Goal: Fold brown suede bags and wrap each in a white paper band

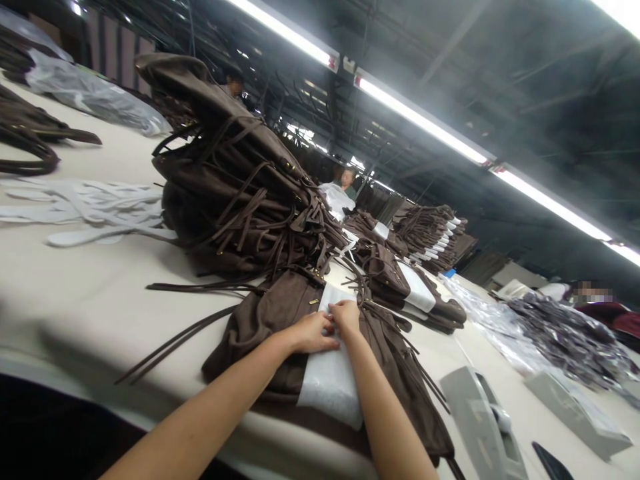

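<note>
A dark brown leather bag point(260, 310) with thin straps lies flat at the table's near edge. Around its middle runs a white wrapping sheet point(330, 387). My left hand point(316, 332) is on the sheet, its fingers bent and closed on it. Close against it, my right hand point(346, 316) pinches the same sheet near its upper end. The fingertips of both hands meet, and exactly what lies between them is partly hidden.
Behind the bag rises a heap of brown bags point(235, 193). White strips point(95, 207) lie to the left. More wrapped bags point(400, 280) are stacked beyond. At right are a grey tape dispenser point(483, 423), a phone-like dark object point(550, 460) and clear plastic point(495, 327). Several people are farther back.
</note>
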{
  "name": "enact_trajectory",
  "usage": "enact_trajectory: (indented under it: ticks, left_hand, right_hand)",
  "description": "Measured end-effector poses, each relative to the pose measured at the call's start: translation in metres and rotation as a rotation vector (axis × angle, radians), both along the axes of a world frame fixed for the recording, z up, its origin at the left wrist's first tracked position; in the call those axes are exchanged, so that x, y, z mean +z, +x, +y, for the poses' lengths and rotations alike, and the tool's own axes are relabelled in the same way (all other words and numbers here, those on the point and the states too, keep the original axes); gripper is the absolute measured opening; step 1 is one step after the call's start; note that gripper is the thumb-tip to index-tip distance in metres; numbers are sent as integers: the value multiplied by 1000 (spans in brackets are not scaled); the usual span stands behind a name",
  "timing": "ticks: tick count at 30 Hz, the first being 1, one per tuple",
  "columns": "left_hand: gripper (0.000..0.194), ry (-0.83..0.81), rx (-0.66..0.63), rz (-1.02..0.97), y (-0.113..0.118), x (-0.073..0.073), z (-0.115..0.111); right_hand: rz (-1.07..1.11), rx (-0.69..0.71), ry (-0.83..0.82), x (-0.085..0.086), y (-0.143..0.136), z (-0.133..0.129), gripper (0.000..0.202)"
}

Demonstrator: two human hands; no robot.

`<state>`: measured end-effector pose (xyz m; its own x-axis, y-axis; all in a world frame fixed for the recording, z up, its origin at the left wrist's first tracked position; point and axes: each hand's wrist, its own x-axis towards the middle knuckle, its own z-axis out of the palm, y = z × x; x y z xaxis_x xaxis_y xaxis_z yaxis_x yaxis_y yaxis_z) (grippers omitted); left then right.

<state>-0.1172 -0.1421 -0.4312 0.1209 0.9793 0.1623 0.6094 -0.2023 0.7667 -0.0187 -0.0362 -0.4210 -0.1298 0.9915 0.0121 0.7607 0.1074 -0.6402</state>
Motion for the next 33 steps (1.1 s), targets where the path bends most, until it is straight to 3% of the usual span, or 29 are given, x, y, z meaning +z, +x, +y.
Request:
enact_trajectory:
  ticks: [11,23,29,33]
  left_hand:
    - [23,28,-10,40,1,5,-4]
    - [25,37,-12,33,1,1,-3]
    - [29,24,-1,25,0,-1,-2]
    - [28,5,6,27,0,1,-4]
  right_hand:
    - [64,42,94,-6,5,-8,17]
    - [-59,-12,100,-8,3,-2,6]
    - [-204,-35,127,0,3,3,30]
    - [-274,-9,122,5,5,-2,27]
